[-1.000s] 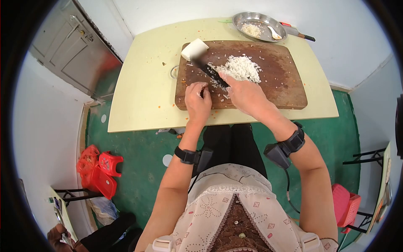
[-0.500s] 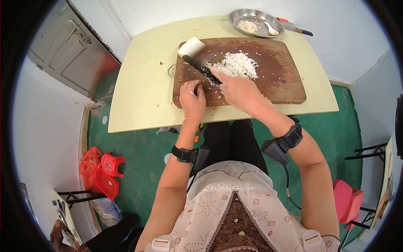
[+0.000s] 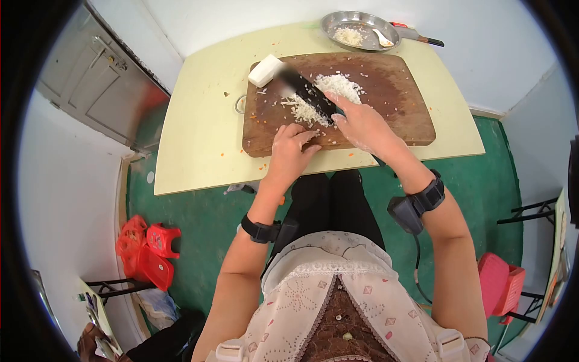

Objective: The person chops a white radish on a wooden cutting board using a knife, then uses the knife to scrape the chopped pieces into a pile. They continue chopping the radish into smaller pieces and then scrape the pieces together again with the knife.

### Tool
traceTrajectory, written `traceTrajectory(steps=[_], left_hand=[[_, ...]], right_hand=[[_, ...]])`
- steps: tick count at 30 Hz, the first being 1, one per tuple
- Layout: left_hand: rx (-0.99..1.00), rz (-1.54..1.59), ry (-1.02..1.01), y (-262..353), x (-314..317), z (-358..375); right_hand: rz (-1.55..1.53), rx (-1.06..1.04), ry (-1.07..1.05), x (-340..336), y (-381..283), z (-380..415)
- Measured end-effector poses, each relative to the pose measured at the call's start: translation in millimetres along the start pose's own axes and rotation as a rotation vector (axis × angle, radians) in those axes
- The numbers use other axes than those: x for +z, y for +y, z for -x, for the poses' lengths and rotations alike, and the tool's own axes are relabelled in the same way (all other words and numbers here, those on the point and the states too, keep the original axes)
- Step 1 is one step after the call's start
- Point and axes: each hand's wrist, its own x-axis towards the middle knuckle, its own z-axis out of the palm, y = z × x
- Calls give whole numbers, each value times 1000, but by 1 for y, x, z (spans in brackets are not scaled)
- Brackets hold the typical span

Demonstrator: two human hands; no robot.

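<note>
My right hand (image 3: 365, 127) is closed around the handle of a dark-bladed kitchen knife (image 3: 310, 93). Its blade slants to the upper left over the cutting board (image 3: 398, 114), and its far end is blurred. Chopped white bits lie in a pile (image 3: 338, 86) behind the blade and in a smaller heap (image 3: 303, 112) in front of it. My left hand (image 3: 292, 149) is at the board's front edge, thumb and fingers apart, with white bits stuck to the fingertips. A pale white block of vegetable (image 3: 265, 71) lies at the board's back left corner.
On the pale yellow table (image 3: 199, 120), a round metal pan (image 3: 360, 30) holds chopped bits and a white spoon (image 3: 382, 38). Beside it lies another knife (image 3: 422, 37). A metal ring (image 3: 240, 104) sticks out at the board's left. Red plastic stools (image 3: 158, 265) stand on the floor at left.
My left hand has shifted right along the board's front edge, and its fingers have spread. The knife in my right hand has tilted, so more of its blade's side shows.
</note>
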Motion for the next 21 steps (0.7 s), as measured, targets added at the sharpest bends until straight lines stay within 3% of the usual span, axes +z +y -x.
traceTrajectory(steps=[6, 9, 12, 15, 18, 21], left_hand=[[-7, 48, -90, -14, -2, -12], [55, -53, -13, -22, 5, -23], [-75, -28, 133, -27, 13, -34], [-20, 25, 215, -25, 13, -30], [110, -4, 36, -2, 3, -20], [116, -50, 2, -5, 7, -16]], right_hand=[[-70, 19, -15, -12, -2, 5], [-85, -68, 84, -5, 9, 7], [-89, -97, 96, 2, 17, 7], [-68, 7, 12, -13, 2, 13], [-77, 5, 37, -14, 8, 13], [-76, 20, 35, -14, 5, 9]])
